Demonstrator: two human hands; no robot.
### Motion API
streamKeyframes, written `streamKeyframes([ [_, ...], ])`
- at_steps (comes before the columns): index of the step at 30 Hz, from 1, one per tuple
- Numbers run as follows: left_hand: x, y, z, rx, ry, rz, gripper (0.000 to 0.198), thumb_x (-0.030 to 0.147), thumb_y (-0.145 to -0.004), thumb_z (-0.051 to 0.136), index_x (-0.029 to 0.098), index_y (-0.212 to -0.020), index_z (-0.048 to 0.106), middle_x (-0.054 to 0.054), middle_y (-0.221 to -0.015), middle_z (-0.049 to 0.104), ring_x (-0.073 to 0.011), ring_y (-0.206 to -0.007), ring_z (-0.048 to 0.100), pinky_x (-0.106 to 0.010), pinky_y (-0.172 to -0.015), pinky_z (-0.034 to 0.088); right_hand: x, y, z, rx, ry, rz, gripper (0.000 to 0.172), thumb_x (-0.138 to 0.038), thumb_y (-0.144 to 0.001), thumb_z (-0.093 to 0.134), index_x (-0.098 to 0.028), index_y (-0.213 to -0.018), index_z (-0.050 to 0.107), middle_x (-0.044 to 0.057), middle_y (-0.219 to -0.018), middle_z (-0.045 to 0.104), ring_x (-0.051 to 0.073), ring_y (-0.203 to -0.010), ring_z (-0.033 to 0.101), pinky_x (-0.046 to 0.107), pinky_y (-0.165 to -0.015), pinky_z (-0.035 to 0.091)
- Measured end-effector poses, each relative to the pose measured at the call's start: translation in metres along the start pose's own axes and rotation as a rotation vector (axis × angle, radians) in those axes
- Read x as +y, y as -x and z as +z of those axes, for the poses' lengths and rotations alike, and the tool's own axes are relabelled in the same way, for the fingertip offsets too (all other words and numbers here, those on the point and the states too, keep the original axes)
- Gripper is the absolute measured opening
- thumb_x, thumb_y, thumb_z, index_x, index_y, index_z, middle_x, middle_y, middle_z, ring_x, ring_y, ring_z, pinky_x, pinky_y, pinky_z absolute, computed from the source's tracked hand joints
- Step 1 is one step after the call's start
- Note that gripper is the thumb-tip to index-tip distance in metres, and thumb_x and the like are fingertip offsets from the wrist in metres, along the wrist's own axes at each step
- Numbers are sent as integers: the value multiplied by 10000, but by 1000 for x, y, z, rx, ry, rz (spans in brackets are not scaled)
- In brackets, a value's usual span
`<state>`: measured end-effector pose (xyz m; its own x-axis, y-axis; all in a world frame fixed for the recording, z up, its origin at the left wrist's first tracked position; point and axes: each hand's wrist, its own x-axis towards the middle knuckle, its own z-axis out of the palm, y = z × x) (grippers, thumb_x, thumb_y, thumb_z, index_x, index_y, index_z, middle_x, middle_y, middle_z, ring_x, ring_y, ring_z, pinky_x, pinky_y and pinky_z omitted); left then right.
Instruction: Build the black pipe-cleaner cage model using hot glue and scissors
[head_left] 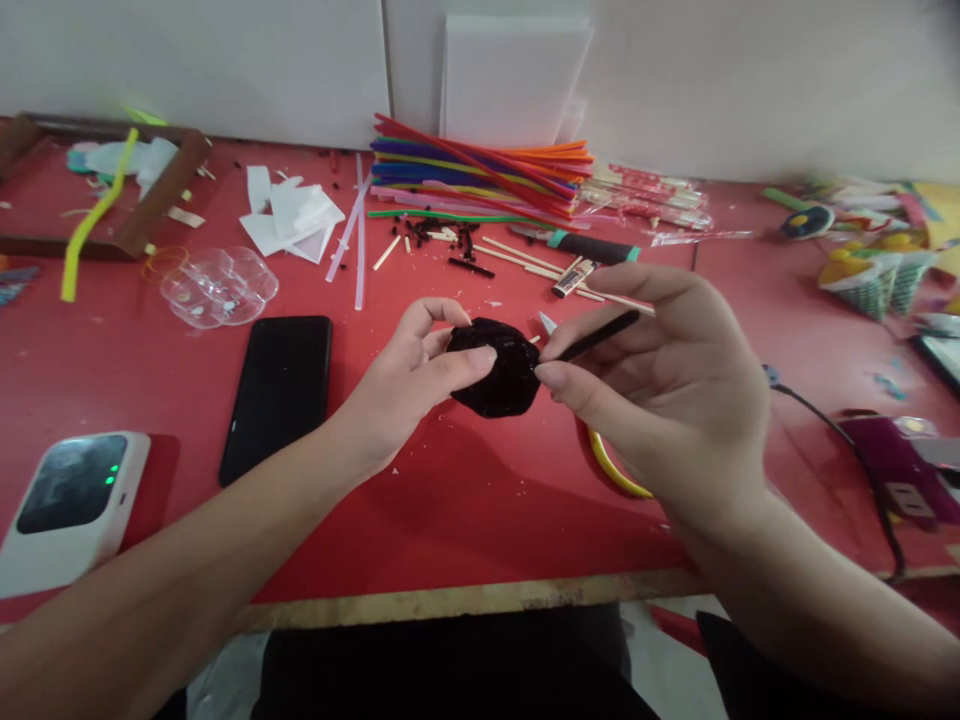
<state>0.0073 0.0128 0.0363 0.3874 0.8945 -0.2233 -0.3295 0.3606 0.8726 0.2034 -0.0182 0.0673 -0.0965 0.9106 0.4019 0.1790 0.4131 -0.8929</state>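
Observation:
My left hand point(431, 365) pinches a rounded black piece point(514, 385) with a dark, uneven surface, the thumb lying across its face. Between thumb and forefinger, my right hand point(660, 380) grips a short black pipe cleaner piece point(600, 337). One end of it is at the right edge of the rounded piece; whether the two are joined, I cannot tell. Beneath my right hand lie scissors, with a yellow handle point(619, 470) and a blade tip point(548, 322) showing; the hand hides the rest.
Behind the hands lies a bundle of coloured pipe cleaners point(480, 170), with pliers point(592, 245) and wooden sticks point(517, 257) in front. At left are a black phone point(277, 395), a white device point(75, 500), a clear plastic palette point(219, 287) and paper scraps point(300, 215). A black cable point(840, 430) runs at right.

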Motion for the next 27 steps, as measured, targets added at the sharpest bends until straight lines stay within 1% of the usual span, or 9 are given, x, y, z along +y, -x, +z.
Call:
streamKeyframes([
  [2, 1, 0, 0, 24, -10, -12, 412, 331, -778, 848, 263, -1036, 535, 47, -1006, 709, -104, -829, 685, -220, -737, 539, 1, 0, 0, -4, -17, 11, 456, -78, -863, 805, -324, -1217, 656, -12, -891, 777, 197, -779, 763, 370, -709, 677],
  [4, 1, 1, 1, 53, -19, -15, 417, 428, -795, 847, 264, -1057, 567, 34, -1022, 718, -123, -842, 696, -235, -735, 549, 1, 0, 1, 18, -24, 8, 450, -93, -858, 814, -337, -1208, 671, -14, -898, 770, 206, -815, 766, 386, -733, 677],
  [9, 0, 2, 0, 18, -54, -4, 537, 712, -855, 723, 229, -1088, 686, -55, -1040, 772, -261, -1040, 742, -323, -801, 599, 1, 3, 1, 55, 19, -12, 406, -115, -864, 811, -346, -1174, 688, -21, -871, 751, 197, -772, 738, 371, -675, 652],
  [12, 0, 2, 0, -38, -51, -8, 539, 688, -869, 725, 206, -1112, 726, -80, -1066, 791, -290, -1111, 737, -351, -861, 609, 2, 3, -1, 52, 112, -64, 342, -134, -883, 800, -330, -1145, 699, -25, -868, 743, 174, -748, 721, 343, -665, 637],
  [15, 0, 1, -1, -50, -51, -12, 531, 612, -837, 812, 187, -1146, 734, -85, -1093, 791, -256, -1058, 744, -329, -858, 607, 3, 1, -3, 21, 322, -234, 222, -133, -916, 754, -304, -1057, 736, 1, -914, 746, 186, -820, 724, 360, -728, 637],
  [19, -4, 0, -4, -58, -102, 25, 583, 665, -872, 763, 177, -1188, 733, -104, -1143, 788, -257, -1060, 741, -358, -888, 607, 5, -2, -8, -34, 575, -449, 300, -64, -933, 667, -304, -1079, 772, 45, -934, 733, 206, -819, 710, 384, -715, 617],
  [23, -6, -1, -8, -136, -218, 126, 641, 733, -883, 704, 179, -1204, 726, -120, -1198, 778, -276, -1133, 727, -377, -924, 592, 6, -3, -10, -86, 644, -510, 333, -74, -945, 645, -315, -1137, 769, 46, -945, 726, 205, -808, 711, 384, -707, 602],
  [25, -6, -2, -10, -179, -296, 156, 632, 697, -858, 760, 178, -1218, 722, -120, -1229, 770, -286, -1162, 715, -383, -953, 577, 6, -2, -11, -101, 649, -504, 329, -69, -949, 639, -310, -1132, 767, 48, -951, 725, 203, -814, 707, 380, -710, 596],
  [27, -7, -2, -11, -166, -360, 183, 584, 609, -858, 810, 185, -1248, 710, -113, -1280, 753, -289, -1209, 690, -392, -1016, 549, 5, -2, -12, -121, 644, -501, 310, -58, -946, 640, -289, -1115, 761, 56, -955, 721, 201, -822, 699, 371, -705, 589],
])
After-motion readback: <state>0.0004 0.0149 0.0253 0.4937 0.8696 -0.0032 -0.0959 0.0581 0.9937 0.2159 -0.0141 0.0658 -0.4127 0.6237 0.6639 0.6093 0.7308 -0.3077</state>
